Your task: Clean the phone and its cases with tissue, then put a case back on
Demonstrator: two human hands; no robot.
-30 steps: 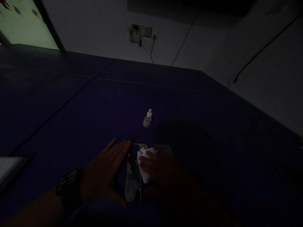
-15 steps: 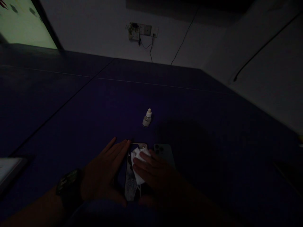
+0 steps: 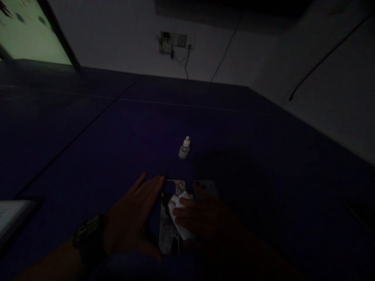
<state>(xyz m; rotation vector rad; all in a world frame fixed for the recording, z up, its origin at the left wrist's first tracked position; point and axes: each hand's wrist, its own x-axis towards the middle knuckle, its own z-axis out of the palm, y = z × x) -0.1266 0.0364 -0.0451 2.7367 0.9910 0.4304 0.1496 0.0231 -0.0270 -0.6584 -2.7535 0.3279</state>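
Observation:
A phone case (image 3: 167, 232) with a patterned back and a camera cut-out lies flat in front of me. My left hand (image 3: 131, 216), wearing a smartwatch (image 3: 88, 231), is open along the case's left side. Its fingertips touch the top left corner and its thumb is near the bottom edge. With my right hand (image 3: 202, 214) I press a folded white tissue or cloth (image 3: 181, 224) onto the right part of the case. Partly under that hand, to the right, lies a phone (image 3: 212, 188) with its camera lenses up. A small dropper bottle (image 3: 184, 149) stands upright beyond the case.
The dark blue table (image 3: 140, 132) reaches to the wall. A white box-like object (image 3: 13, 214) sits at the left edge. Sockets with cables (image 3: 175, 41) are on the wall, and a dark, hard-to-make-out object (image 3: 359, 212) lies at far right. The light is dim.
My right hand has slid the tissue right and slightly down over the case, showing more of its upper part. My left hand stays at the case's side. The view has shifted slightly.

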